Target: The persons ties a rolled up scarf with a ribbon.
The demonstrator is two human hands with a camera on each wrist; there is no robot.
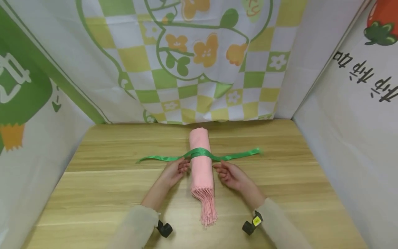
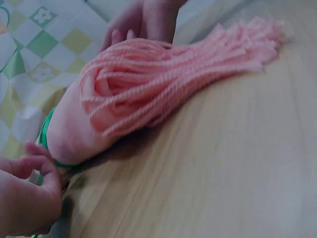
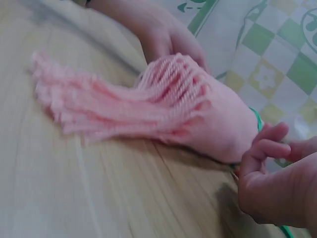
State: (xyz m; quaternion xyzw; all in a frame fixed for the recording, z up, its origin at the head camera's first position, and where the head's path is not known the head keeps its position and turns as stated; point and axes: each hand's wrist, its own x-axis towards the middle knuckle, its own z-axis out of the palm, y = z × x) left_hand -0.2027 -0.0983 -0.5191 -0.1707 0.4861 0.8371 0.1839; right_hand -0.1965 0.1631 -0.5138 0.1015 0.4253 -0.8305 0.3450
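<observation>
A pink fringed scarf [image 1: 202, 174] lies rolled up on the table, its fringe [image 1: 207, 207] pointing toward me. A green ribbon [image 1: 155, 158] crosses around the roll's middle, and its tails stretch out to both sides. My left hand [image 1: 174, 171] is on the roll's left, fingers curled, seeming to pinch the ribbon close to the scarf. On the other side my right hand [image 1: 233, 175] mirrors it, thumb and finger at the ribbon's right tail. Both wrist views show the scarf between the hands; the exact contact with the ribbon is partly hidden by the fingers.
The wooden table [image 1: 102, 193] has a patterned checkered cloth [image 1: 205, 97] hanging behind its far edge. Printed panels stand along the left and right sides. Small black devices [image 1: 164, 229] are strapped at both wrists.
</observation>
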